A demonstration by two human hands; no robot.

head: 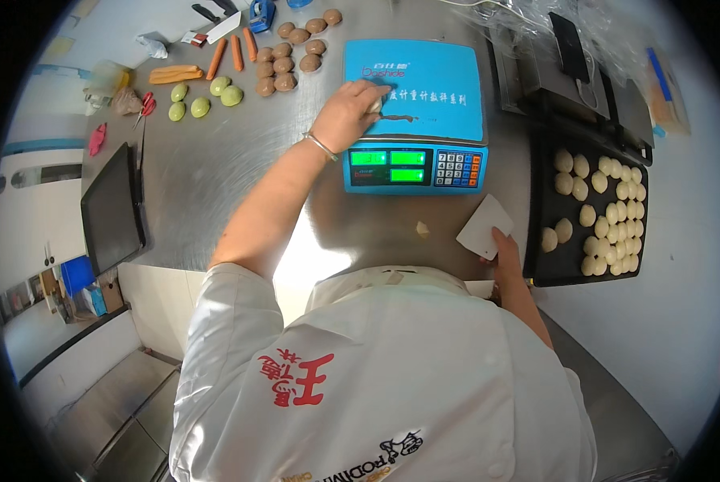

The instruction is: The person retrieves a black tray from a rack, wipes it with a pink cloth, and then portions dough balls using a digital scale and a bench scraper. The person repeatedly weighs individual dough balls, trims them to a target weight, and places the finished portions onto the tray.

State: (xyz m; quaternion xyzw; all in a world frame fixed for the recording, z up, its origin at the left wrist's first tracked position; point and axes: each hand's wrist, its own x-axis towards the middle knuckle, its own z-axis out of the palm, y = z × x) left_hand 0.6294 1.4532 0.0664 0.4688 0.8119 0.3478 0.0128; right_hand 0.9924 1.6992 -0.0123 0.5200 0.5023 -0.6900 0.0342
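Over the left edge of a blue digital scale (pixel 432 66), my left hand (pixel 351 114) has its fingers around a small pale piece, apparently dough (pixel 374 106). A brown smear marks the platform beside the fingers. The scale's green displays are lit. My right hand (pixel 503 253) grips a white dough scraper (pixel 483 226) at its lower right corner, near the table's front edge. A small pale dough scrap (pixel 422 229) lies on the steel table (pixel 215 162) between the scale and my body.
Right: a black tray (pixel 562 259) of pale dough balls (pixel 613 232), beneath metal equipment. Back left: brown dough balls (pixel 284 65), green balls (pixel 200 107), sausages (pixel 237 53), red scissors (pixel 148 104) and knives (pixel 206 12). A dark tray (pixel 113 208) lies at the left edge.
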